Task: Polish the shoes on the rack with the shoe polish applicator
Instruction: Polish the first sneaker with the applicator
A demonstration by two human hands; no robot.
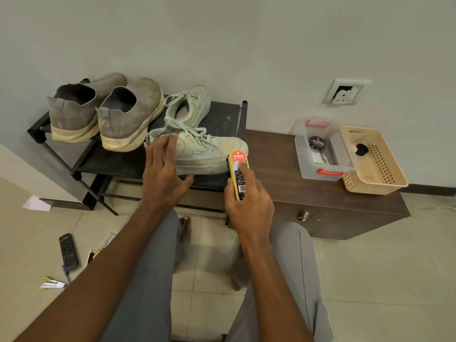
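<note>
I have the right hand [248, 206] wrapped around the yellow Kiwi shoe polish applicator with its black-and-orange label [237, 175], forefinger laid along its top, so its dark sponge edge meets the toe of the nearer pale green lace-up sneaker [204, 154]. That sneaker lies crosswise along the front edge of the black metal shoe rack [222, 114], toe pointing toward the low dark-brown wooden cabinet [308, 183] (a handy way to present its side to me). My left hand [164, 174] is spread over the sneaker's heel end, fingers straight and pressing, thumb down at the sole; I judge it is there to stop the shoe sliding off the rack's front edge under the rubbing.

Behind that sneaker sits its mate [191, 107], and beyond those, toward the rack's far end from the cabinet, stands a pair of dusty grey knit slip-on shoes with cream soles [106, 112], heels toward me. None of these looks polished yet.

For room: the sneaker's sole touches the rack's front lip, so strokes should run along the shoe, not outward. The toe ends just beside the rack's corner post, near the cabinet top, which is bare there; a clear plastic box with orange latches [320, 166] and a beige perforated basket [375, 178] sit well away from the rack.
</note>
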